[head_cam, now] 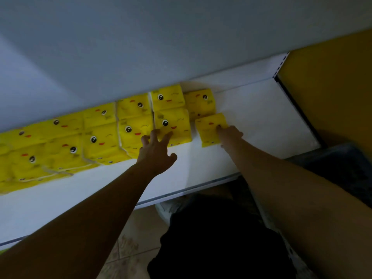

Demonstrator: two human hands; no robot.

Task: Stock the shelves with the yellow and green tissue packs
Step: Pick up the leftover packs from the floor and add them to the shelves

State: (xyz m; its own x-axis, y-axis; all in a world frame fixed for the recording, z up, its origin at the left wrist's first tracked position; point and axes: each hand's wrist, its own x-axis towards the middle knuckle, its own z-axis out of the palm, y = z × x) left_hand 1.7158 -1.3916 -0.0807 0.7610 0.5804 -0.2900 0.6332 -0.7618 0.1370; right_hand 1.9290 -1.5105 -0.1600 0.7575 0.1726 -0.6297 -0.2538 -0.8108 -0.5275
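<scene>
Shelf (251, 121): white, low, running left to right under a pale upper board (141, 47).

Packs (84, 137): yellow, printed with cartoon faces, stacked in rows along the back of the shelf from the far left edge to just past the middle.

End pack (209, 129): one yellow pack lying flat at the right end of the rows, a little apart from its neighbour pack (173, 123) on the left.

My left hand (156, 150): arm stretched forward, palm down, fingers (154, 133) spread and straight, tips touching the front faces of two packs in the near row. Nothing gripped.

My right hand (229, 135): arm reaching in from the lower right, hand laid on the right front corner of the end pack, fingers pressing on its top. I cannot tell whether the thumb curls round the pack's edge.

Side panel (332, 97): yellow, to the right of the shelf.

Floor (130, 248): tiled, below the shelf edge.
</scene>
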